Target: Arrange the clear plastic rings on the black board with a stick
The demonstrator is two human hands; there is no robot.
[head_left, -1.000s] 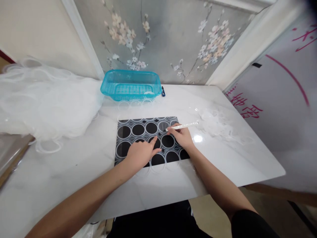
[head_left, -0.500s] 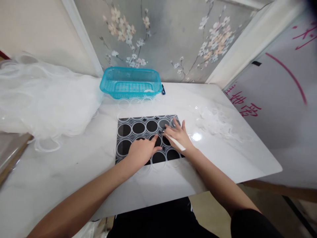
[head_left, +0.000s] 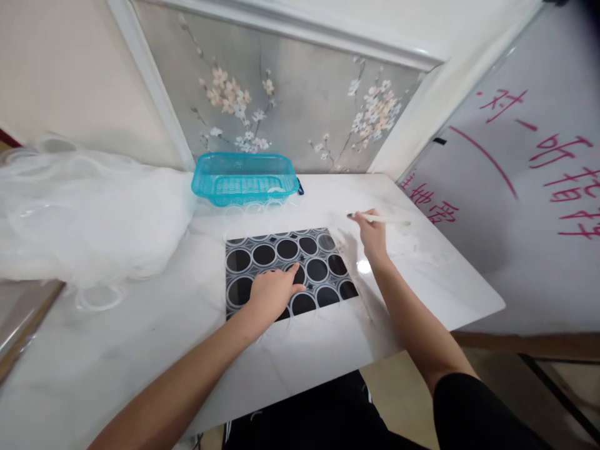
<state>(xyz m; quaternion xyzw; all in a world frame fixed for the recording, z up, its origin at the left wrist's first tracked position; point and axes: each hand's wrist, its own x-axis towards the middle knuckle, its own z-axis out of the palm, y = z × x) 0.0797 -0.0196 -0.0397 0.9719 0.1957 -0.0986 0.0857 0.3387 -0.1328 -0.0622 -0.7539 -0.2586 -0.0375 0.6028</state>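
Note:
A black sheet with rows of pale-ringed ovals (head_left: 316,270) lies on the white table. Thin clear material with rounded edges seems to extend past its borders. My left hand (head_left: 272,292) rests on the sheet's middle, index finger stretched out and thumb apart, with the other fingers partly bent. To the right of the sheet, my right hand (head_left: 374,237) is raised over the table, closed around a slim white pen-like tool (head_left: 389,219). The tool's dark tip points left; its exact kind is unclear.
A turquoise plastic basket (head_left: 244,178) stands at the back against the wall, a small dark blue object (head_left: 300,186) beside it. Piled translucent plastic rings (head_left: 98,219) fill the left side. Loose clear scraps (head_left: 415,240) lie on the right, near a whiteboard (head_left: 506,250).
My right hand has lifted off the sheet and moved right with the pen-like tool, which now points left. My left hand keeps its place on the sheet. The view has shifted.

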